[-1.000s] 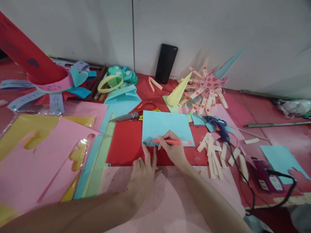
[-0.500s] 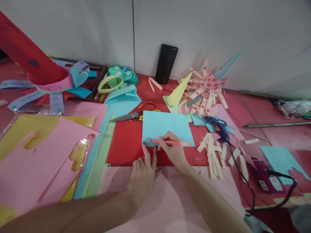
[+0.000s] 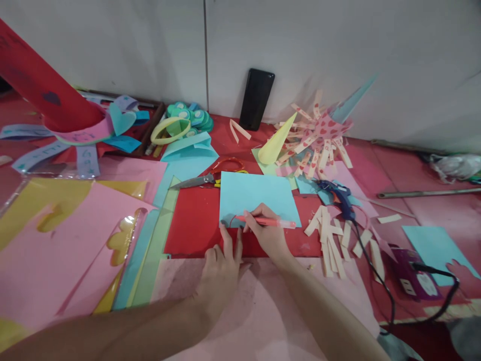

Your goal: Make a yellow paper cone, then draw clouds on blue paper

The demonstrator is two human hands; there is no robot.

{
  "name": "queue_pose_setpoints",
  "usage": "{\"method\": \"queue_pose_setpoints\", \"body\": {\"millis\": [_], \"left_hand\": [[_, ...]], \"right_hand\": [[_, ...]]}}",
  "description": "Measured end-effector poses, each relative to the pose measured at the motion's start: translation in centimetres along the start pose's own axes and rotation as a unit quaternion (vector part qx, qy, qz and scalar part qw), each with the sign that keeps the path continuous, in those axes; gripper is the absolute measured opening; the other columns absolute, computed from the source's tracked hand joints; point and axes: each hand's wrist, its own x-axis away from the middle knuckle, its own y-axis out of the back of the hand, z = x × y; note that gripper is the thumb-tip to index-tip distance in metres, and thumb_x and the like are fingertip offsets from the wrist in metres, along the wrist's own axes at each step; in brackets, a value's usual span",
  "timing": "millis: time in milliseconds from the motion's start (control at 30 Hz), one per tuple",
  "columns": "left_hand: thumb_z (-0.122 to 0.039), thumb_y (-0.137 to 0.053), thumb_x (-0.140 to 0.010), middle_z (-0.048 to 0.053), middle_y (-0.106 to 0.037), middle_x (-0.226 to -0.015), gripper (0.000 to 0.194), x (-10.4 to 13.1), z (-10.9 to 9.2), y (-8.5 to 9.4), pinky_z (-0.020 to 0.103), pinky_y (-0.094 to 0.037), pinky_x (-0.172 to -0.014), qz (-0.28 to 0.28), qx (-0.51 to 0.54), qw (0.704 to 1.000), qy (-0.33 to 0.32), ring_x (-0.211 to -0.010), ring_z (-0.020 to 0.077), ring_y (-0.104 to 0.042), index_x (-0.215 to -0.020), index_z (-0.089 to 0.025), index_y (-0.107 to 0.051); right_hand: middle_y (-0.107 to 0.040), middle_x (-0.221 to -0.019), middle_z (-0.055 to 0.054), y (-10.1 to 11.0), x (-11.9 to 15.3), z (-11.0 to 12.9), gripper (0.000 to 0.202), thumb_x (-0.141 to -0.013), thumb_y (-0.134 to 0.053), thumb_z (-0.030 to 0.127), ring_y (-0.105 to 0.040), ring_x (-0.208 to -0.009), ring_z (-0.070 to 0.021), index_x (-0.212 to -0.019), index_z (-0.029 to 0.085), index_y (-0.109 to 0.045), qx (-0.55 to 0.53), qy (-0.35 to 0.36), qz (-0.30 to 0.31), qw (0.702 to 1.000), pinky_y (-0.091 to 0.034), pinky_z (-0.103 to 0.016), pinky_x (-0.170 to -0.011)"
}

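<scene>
A light blue sheet of paper (image 3: 255, 195) lies over a red sheet (image 3: 195, 215). Between the thumb and fingers of my right hand (image 3: 267, 235) is a red pen (image 3: 278, 222), its tip on the blue sheet near the lower left corner. A short curved red line shows there. My left hand (image 3: 221, 263) has its fingers apart, with two fingertips resting at the blue sheet's lower edge. Scissors with red handles (image 3: 210, 178) lie just behind the sheet, partly beside yellow-handled ones. Pale paper strips (image 3: 328, 240) are scattered to the right of my right hand.
A phone (image 3: 257, 99) leans on the wall. Behind stand a yellow paper cone (image 3: 276, 143) and a strip-fringed cone hat (image 3: 330, 125). To the right are a glue gun (image 3: 338, 195) and a purple power box (image 3: 413, 276) with cords. Pink sheets (image 3: 71, 245) and a red cone hat (image 3: 63, 95) occupy the left.
The pen and my right hand have shifted very slightly; the curved line by the tip looks nearly the same. My left hand stays in place.
</scene>
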Motion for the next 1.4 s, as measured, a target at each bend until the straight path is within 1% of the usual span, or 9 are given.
{"method": "queue_pose_setpoints", "body": {"millis": [167, 267, 467, 567, 800, 933, 1033, 1200, 1400], "left_hand": [[-0.037, -0.033, -0.088, 0.026, -0.046, -0.125, 0.049, 0.0, 0.0, 0.0, 0.033, -0.046, -0.060, 0.001, 0.014, 1.000, 0.003, -0.064, 0.0180, -0.060, -0.131, -0.014, -0.038], [-0.036, -0.032, -0.088, 0.026, -0.045, -0.125, 0.049, 0.0, 0.0, 0.0, 0.033, -0.045, -0.060, 0.000, 0.013, 1.000, 0.002, -0.064, 0.0180, -0.059, -0.131, -0.013, -0.037], [-0.036, -0.033, -0.088, 0.026, -0.045, -0.126, 0.049, 0.1, 0.0, -0.1, 0.033, -0.046, -0.061, 0.002, 0.012, 1.000, 0.003, -0.065, 0.0180, -0.059, -0.132, -0.013, -0.036], [-0.035, -0.033, -0.088, 0.025, -0.045, -0.126, 0.049, 0.2, 0.0, 0.0, 0.033, -0.046, -0.062, 0.004, 0.015, 1.000, 0.002, -0.065, 0.0179, -0.059, -0.132, -0.013, -0.035], [-0.036, -0.033, -0.088, 0.026, -0.043, -0.128, 0.049, 0.0, 0.1, 0.2, 0.034, -0.045, -0.061, 0.016, 0.025, 1.000, 0.004, -0.065, 0.0183, -0.060, -0.132, -0.014, -0.036], [-0.036, -0.032, -0.088, 0.025, -0.042, -0.129, 0.048, 0.0, 0.1, 0.1, 0.034, -0.046, -0.061, 0.017, 0.041, 0.999, 0.009, -0.065, 0.0182, -0.060, -0.132, -0.016, -0.035], [-0.036, -0.032, -0.088, 0.025, -0.042, -0.129, 0.049, 0.1, 0.0, 0.1, 0.034, -0.045, -0.060, 0.013, 0.032, 0.999, 0.006, -0.065, 0.0184, -0.059, -0.132, -0.015, -0.034], [-0.035, -0.031, -0.089, 0.026, -0.041, -0.129, 0.049, 0.1, 0.0, 0.0, 0.035, -0.045, -0.061, 0.017, 0.044, 0.999, 0.008, -0.065, 0.0183, -0.059, -0.133, -0.014, -0.034], [-0.034, -0.031, -0.089, 0.025, -0.041, -0.130, 0.048, 0.0, 0.0, 0.0, 0.035, -0.045, -0.062, 0.016, 0.057, 0.998, 0.018, -0.065, 0.0181, -0.059, -0.132, -0.014, -0.035]], "right_hand": [[-0.054, -0.048, 0.005, 0.1, -0.1, -0.1, 0.027, -0.080, -0.052, 0.039, -0.053, -0.048, -0.0119, -0.061, 0.022, -0.043, -0.030, 0.003, -0.045, 0.999, -0.043, -0.026, -0.056], [-0.054, -0.048, 0.005, 0.2, -0.2, -0.1, 0.028, -0.082, -0.049, 0.038, -0.054, -0.050, -0.0117, -0.061, 0.022, -0.041, -0.062, 0.003, -0.054, 0.997, -0.042, -0.026, -0.057], [-0.052, -0.045, 0.006, 0.5, -0.3, -0.2, 0.026, -0.082, -0.049, 0.038, -0.051, -0.045, -0.0111, -0.064, 0.022, -0.039, -0.085, -0.003, -0.015, 0.996, -0.041, -0.025, -0.052], [-0.053, -0.046, 0.005, 0.6, -0.4, -0.2, 0.027, -0.080, -0.053, 0.038, -0.053, -0.047, -0.0113, -0.063, 0.022, -0.040, -0.077, -0.004, -0.010, 0.997, -0.042, -0.026, -0.054], [-0.058, -0.053, 0.003, 0.9, -0.7, 0.2, 0.022, -0.074, -0.059, 0.041, -0.058, -0.052, -0.0139, -0.068, 0.021, -0.051, -0.075, -0.018, 0.010, 0.997, -0.047, -0.028, -0.054], [-0.062, -0.059, 0.001, 1.0, -0.9, 0.0, 0.021, -0.072, -0.062, 0.041, -0.060, -0.056, -0.0150, -0.074, 0.021, -0.055, -0.092, -0.034, 0.007, 0.995, -0.049, -0.028, -0.056], [-0.062, -0.057, 0.001, 1.0, -0.9, -0.2, 0.021, -0.072, -0.061, 0.040, -0.060, -0.055, -0.0141, -0.072, 0.021, -0.053, -0.095, -0.036, 0.007, 0.995, -0.048, -0.027, -0.055], [-0.058, -0.046, 0.004, 0.9, -0.5, -0.3, 0.026, -0.078, -0.055, 0.040, -0.052, -0.043, -0.0105, -0.063, 0.020, -0.045, -0.058, -0.034, -0.006, 0.998, -0.042, -0.023, -0.048], [-0.062, -0.052, 0.002, 0.8, -0.4, -0.2, 0.024, -0.077, -0.056, 0.038, -0.058, -0.052, -0.0125, -0.064, 0.021, -0.045, -0.016, -0.015, 0.003, 1.000, -0.045, -0.025, -0.056]]}}
